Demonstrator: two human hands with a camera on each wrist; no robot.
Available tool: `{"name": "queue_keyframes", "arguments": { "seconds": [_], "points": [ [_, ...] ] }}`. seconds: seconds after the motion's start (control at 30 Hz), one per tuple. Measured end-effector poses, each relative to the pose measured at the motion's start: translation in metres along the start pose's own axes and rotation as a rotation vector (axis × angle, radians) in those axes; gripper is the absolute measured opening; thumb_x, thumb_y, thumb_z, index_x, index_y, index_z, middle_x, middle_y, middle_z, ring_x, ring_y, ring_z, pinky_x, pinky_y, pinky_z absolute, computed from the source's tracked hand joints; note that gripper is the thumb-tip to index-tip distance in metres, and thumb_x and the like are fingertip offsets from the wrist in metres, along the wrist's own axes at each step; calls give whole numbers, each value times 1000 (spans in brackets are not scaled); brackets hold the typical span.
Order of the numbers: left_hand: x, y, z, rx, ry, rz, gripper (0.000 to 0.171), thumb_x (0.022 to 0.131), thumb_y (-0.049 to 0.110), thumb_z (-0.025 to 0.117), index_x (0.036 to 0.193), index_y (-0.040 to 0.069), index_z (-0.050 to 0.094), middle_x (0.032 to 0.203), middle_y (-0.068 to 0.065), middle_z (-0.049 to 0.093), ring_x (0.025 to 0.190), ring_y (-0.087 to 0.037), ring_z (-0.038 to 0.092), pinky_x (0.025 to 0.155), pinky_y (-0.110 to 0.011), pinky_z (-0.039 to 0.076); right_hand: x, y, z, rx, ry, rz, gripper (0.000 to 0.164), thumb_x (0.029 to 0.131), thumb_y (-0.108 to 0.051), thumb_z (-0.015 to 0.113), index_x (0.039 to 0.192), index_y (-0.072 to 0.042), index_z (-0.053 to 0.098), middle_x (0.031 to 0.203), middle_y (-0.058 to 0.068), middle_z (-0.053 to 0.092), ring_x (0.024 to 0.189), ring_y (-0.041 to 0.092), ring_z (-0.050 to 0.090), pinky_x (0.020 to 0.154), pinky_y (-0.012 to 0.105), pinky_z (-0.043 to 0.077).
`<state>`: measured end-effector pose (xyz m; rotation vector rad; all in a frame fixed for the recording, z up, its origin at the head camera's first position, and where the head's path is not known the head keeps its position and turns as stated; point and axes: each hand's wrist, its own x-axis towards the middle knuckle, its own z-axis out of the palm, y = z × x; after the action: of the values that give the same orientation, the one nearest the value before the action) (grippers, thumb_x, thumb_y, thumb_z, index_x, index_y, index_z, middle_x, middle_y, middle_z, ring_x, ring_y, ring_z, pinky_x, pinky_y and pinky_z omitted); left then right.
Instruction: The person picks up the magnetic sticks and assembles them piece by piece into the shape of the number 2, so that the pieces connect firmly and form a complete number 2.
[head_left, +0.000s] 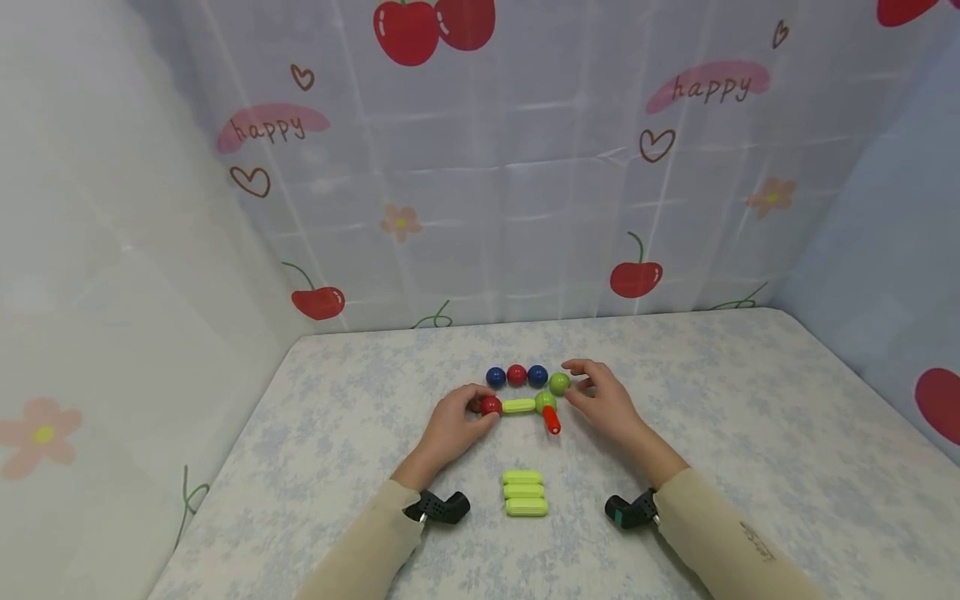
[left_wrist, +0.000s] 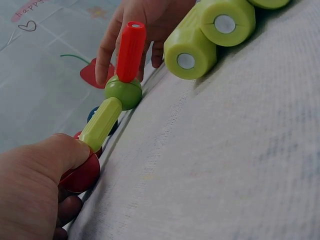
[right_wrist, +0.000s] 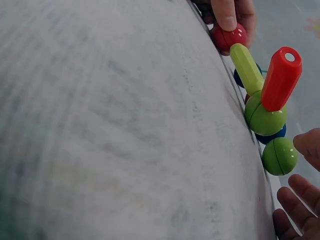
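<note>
My left hand (head_left: 452, 427) pinches a red ball (head_left: 491, 405) between thumb and fingers. From that ball a yellow-green magnetic rod (head_left: 518, 406) runs right to a green ball (head_left: 545, 401). A red rod (head_left: 552, 422) is joined to this green ball; its free end, with a round metal tip, sticks up in the right wrist view. Beside a second, loose green ball (right_wrist: 280, 156) is my right hand (head_left: 607, 407), its fingers spread and loosely bent. The right thumb (right_wrist: 308, 144) is close to that ball; whether it touches is hard to tell.
Behind the joined pieces, a blue ball (head_left: 496, 377), a red ball (head_left: 517, 374) and another blue ball (head_left: 537, 376) form a row with the loose green one. Three yellow-green rods (head_left: 524, 492) lie side by side nearer me. A printed curtain (head_left: 480, 167) hangs behind the table (head_left: 360, 375).
</note>
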<state>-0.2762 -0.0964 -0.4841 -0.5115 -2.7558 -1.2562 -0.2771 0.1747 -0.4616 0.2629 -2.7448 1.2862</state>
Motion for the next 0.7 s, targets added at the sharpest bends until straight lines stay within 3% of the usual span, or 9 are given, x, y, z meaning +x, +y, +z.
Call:
{"name": "queue_keyframes", "arguments": {
  "seconds": [0.3,0.7],
  "points": [
    [0,0,0,9,2,8,32,91,27,73,121,18,67,110,0,68,97,-13,60,87,-33,50,7,4,5,-61,-33,-1,39,96,-17,66,135,-14,59,128,14,61,113,33,61,98,51,51],
    [1,-1,0,0,2,11,32,91,27,74,121,17,67,110,0,68,96,-13,59,85,-32,50,6,10,4,-103,-24,-18,34,96,-19,67,129,-15,63,120,11,67,101,24,64,91,47,53]
  ]
}}
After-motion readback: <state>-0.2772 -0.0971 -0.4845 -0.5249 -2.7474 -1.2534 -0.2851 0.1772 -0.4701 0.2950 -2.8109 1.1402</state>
